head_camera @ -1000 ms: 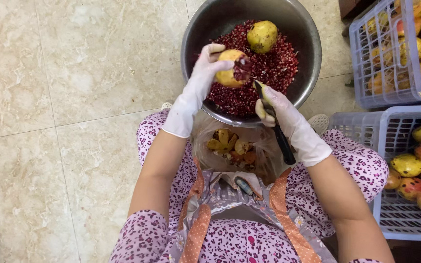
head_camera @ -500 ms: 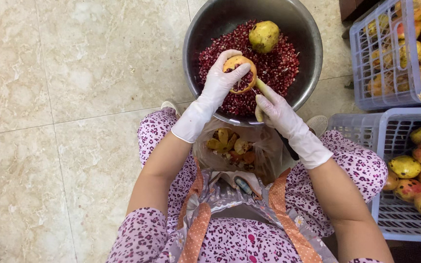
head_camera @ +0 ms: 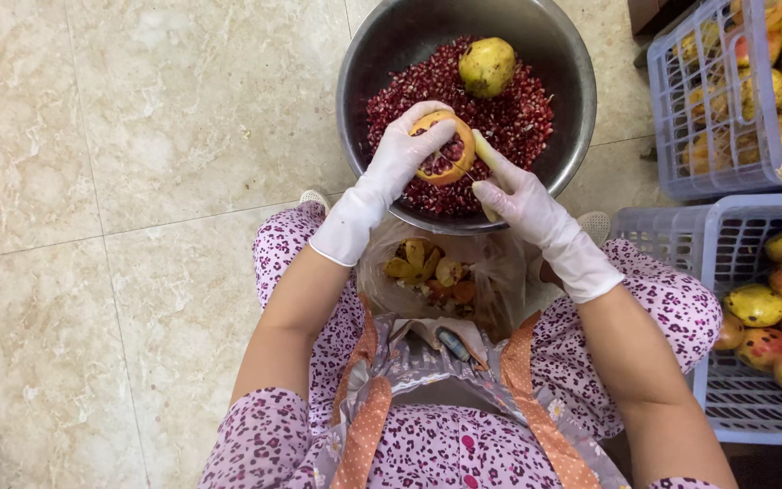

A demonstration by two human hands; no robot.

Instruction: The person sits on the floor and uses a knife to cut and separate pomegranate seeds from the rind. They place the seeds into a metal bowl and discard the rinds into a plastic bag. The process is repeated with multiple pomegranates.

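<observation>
My left hand (head_camera: 395, 163), in a white glove, holds a cut-open pomegranate piece (head_camera: 450, 161) over a steel bowl (head_camera: 352, 109). The piece's red seeds face up. My right hand (head_camera: 522, 195), also gloved, is closed around a knife (head_camera: 484, 154). The knife's pale tip rests against the right edge of the piece, and its handle is mostly hidden under the hand. The bowl holds a heap of red pomegranate seeds (head_camera: 513, 118). A whole yellowish pomegranate (head_camera: 488, 65) lies on the seeds at the far side.
A clear plastic bag of yellow peel scraps (head_camera: 432, 270) sits between my knees, just below the bowl. Two lilac plastic crates of pomegranates stand at the right, one far (head_camera: 681, 118) and one near (head_camera: 744, 403). Beige tiled floor (head_camera: 138, 181) lies to the left.
My left hand lifted the pomegranate piece and turned it so the seeds face up. My right hand moved up and left, bringing the knife tip against the piece.
</observation>
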